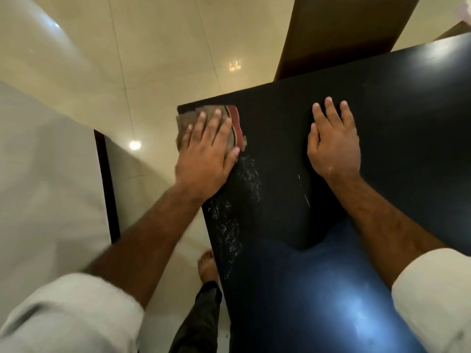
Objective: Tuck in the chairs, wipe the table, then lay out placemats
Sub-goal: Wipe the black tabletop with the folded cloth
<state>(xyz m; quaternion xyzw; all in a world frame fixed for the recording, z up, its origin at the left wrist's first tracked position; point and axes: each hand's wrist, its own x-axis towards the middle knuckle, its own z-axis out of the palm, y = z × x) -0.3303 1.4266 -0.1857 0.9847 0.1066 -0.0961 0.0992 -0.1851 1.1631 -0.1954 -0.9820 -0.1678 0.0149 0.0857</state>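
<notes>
Pressing flat on the cloth (187,117), your left hand (206,154) sits just left of the frame's centre. Its fingers (201,123) are straight and slightly apart, laid over the fabric rather than curled round it. The cloth is brownish with a red and dark striped edge showing to the right of your fingers. It lies on the table (397,118) at its corner, which points toward the upper middle of the frame, and its left edge reaches the table's rim.

Your right hand (334,146) rests palm down on the bare tabletop right of centre, well apart from the cloth. Its fingers are straight and nearly together, the thumb lying along the side, and it holds nothing.

The table is black and glossy and fills the right half of the frame, with a blue sheen in the lower right. Pale, speckled streaks (244,184) run down the surface from just below your left hand toward the bottom of the frame.

Both forearms enter from the lower corners in rolled white sleeves (63,314). Your bare foot (206,263) stands on the cream tiled floor (153,59) beside the table's left edge. A brown panel (344,29) rises behind the table's far edge at the upper right; you cannot tell from here what it belongs to.
</notes>
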